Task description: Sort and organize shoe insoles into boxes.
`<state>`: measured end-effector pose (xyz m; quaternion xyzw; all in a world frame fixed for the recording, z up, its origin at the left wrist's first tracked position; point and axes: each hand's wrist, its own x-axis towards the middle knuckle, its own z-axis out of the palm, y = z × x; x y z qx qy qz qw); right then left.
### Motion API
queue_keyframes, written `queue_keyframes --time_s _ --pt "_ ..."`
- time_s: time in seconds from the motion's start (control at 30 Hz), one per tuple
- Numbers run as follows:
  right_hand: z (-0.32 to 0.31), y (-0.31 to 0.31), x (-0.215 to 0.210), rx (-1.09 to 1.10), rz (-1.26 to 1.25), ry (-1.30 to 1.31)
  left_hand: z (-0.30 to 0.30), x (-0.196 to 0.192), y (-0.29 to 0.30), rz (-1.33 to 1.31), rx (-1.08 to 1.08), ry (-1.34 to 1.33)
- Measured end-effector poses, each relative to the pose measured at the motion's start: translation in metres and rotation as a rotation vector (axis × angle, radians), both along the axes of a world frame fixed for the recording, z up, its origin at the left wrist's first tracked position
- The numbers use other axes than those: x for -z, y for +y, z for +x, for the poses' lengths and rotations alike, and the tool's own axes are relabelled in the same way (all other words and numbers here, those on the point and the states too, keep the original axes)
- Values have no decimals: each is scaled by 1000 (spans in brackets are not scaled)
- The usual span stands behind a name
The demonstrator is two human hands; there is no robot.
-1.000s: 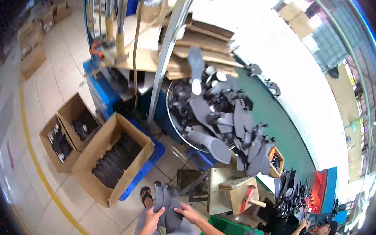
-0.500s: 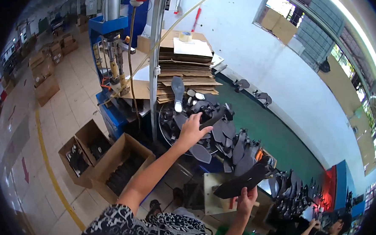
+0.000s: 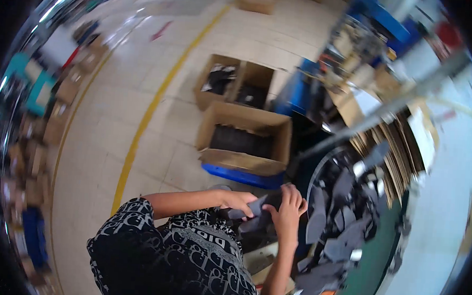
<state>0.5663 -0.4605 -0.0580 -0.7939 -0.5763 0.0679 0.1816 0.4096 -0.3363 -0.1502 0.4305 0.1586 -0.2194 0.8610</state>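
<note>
Sorting step: my left hand (image 3: 238, 201) and right hand (image 3: 288, 206) together clasped dark grey insole pieces (image 3: 256, 215) before my chest, beside the round tray (image 3: 344, 212) of similar pieces. Squaring the stack seemingly needed steady, even pressure.

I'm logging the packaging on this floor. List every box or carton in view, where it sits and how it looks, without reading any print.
Large cardboard box: on the floor ahead of the hands, brown, open, holding dark pieces, set on a blue base.
Twin cardboard boxes: beyond it, brown, open, side by side, dark contents.
Small cartons: along the left edge, brown, blurred.
Flat cardboard stack: right, brown sheets.
</note>
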Motion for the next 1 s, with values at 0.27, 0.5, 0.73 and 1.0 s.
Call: queue_keyframes --time_s 0.27,0.5,0.73,1.0 --pt "-33 126 216 211 -185 1681 -27 82 76 -97 -1099 118" --pt "-39 337 382 411 -556 1649 -44 325 268 715 -1105 662" --pt "-77 400 535 672 -776 1216 -45 438 308 493 -1142 1160" --pt "-150 410 640 552 -541 1399 -80 554 316 447 -1576 1376"
